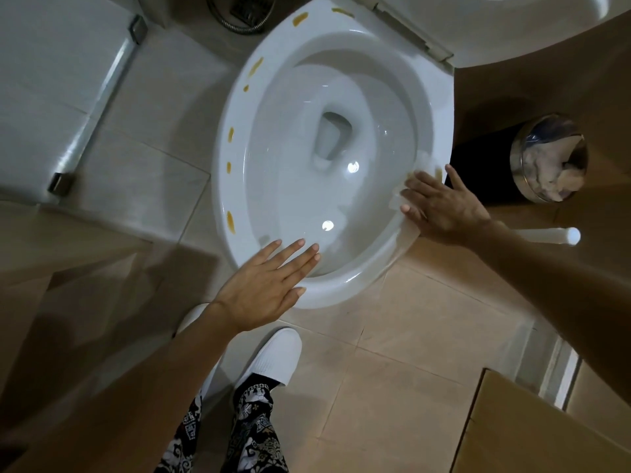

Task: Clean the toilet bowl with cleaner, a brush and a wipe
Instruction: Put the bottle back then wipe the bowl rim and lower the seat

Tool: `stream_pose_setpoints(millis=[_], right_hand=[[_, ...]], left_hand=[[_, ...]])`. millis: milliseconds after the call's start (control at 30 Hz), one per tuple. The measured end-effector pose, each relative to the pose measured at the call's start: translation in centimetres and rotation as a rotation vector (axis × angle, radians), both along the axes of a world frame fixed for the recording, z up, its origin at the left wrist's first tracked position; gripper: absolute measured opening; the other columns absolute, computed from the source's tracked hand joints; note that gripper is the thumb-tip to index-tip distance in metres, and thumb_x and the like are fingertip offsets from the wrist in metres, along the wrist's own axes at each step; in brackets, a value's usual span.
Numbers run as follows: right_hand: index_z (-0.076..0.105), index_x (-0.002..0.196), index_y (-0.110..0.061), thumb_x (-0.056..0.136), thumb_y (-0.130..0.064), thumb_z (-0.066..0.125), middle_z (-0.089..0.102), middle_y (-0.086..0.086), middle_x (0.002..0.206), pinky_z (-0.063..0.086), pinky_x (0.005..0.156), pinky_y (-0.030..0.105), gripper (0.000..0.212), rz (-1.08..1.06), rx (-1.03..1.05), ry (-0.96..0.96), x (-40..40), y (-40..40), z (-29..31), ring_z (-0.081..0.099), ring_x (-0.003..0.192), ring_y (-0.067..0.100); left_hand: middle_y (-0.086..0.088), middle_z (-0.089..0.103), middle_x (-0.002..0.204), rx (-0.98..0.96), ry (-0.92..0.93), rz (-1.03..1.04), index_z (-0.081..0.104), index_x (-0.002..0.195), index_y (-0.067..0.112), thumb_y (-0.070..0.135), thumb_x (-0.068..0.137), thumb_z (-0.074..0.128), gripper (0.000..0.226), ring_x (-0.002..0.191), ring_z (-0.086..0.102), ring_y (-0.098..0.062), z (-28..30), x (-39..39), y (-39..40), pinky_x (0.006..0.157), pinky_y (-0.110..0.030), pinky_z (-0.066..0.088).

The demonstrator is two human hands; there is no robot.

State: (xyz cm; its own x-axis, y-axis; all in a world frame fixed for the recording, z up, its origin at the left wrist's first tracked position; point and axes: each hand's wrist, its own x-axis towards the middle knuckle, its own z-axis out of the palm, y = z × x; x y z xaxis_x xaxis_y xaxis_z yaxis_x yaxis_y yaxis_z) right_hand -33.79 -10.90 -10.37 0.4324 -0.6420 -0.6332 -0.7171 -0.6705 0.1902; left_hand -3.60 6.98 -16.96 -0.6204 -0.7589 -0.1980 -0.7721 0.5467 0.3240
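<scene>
A white toilet bowl [235,186] with its seat lifted fills the middle of the view. Several yellow-brown smears [230,221] dot its left rim and the far rim. My right hand [440,206] lies flat on the right rim and presses a pale wipe [406,238] against it; the wipe trails down over the rim's outer edge. My left hand [269,285] hovers over the near front rim, fingers spread, holding nothing. A white rod-like handle [549,235], perhaps the brush, pokes out behind my right forearm.
A black bin [485,169] with a chrome rim, full of crumpled paper, stands right of the bowl. A floor drain and hose [242,11] lie at the top. A glass door [54,97] is at left, a cardboard box [546,431] at lower right. My white shoes [273,356] stand before the bowl.
</scene>
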Motion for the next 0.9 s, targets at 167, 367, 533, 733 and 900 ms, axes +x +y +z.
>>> stream_pose_setpoints(millis=[167,367,533,733,900], right_hand=[[0.051,0.136,-0.016,0.093,-0.044,0.011,0.048,0.003,0.144,0.013,0.114,0.057,0.066,0.028,0.027,-0.047,-0.8,0.7,-0.1,0.033,0.141,0.020],[0.037,0.146,-0.021,0.101,-0.036,0.018,0.027,-0.003,0.156,0.000,0.116,0.051,0.051,0.006,-0.018,0.043,-0.9,-3.0,-0.3,0.014,0.147,0.014],[0.048,0.139,-0.014,0.087,-0.044,0.001,0.041,0.004,0.150,0.007,0.115,0.056,0.077,0.038,0.016,0.003,-0.8,-1.9,-0.2,0.026,0.144,0.021],[0.036,0.147,-0.020,0.102,-0.030,0.027,0.026,-0.004,0.157,-0.003,0.116,0.051,0.047,0.053,-0.041,0.074,-0.2,-5.2,0.3,0.012,0.147,0.012],[0.029,0.149,-0.016,0.103,-0.027,0.025,0.016,-0.003,0.160,-0.003,0.118,0.051,0.048,0.076,-0.072,0.150,0.7,-8.2,-0.2,0.002,0.148,0.012]], left_hand=[[-0.004,0.024,0.156,0.015,-0.002,0.011,0.024,0.150,0.012,0.039,0.099,0.022,0.057,0.143,0.023,-0.022,0.1,0.0,0.0,0.114,-0.043,0.018],[-0.004,0.028,0.154,0.024,0.011,0.018,0.027,0.149,0.012,0.038,0.100,0.018,0.056,0.142,0.027,-0.023,0.2,-0.1,0.0,0.114,-0.042,0.018],[-0.004,0.029,0.154,0.016,0.017,0.025,0.029,0.148,0.011,0.038,0.099,0.023,0.056,0.142,0.028,-0.022,0.3,-0.1,-0.1,0.114,-0.042,0.018],[-0.002,0.031,0.153,0.016,0.043,0.045,0.032,0.147,0.011,0.037,0.098,0.029,0.055,0.141,0.028,-0.021,0.4,-0.1,0.0,0.115,-0.040,0.018],[-0.002,0.030,0.154,0.023,0.031,0.045,0.030,0.148,0.012,0.037,0.097,0.030,0.056,0.141,0.029,-0.021,0.3,-0.2,0.0,0.115,-0.041,0.019]])
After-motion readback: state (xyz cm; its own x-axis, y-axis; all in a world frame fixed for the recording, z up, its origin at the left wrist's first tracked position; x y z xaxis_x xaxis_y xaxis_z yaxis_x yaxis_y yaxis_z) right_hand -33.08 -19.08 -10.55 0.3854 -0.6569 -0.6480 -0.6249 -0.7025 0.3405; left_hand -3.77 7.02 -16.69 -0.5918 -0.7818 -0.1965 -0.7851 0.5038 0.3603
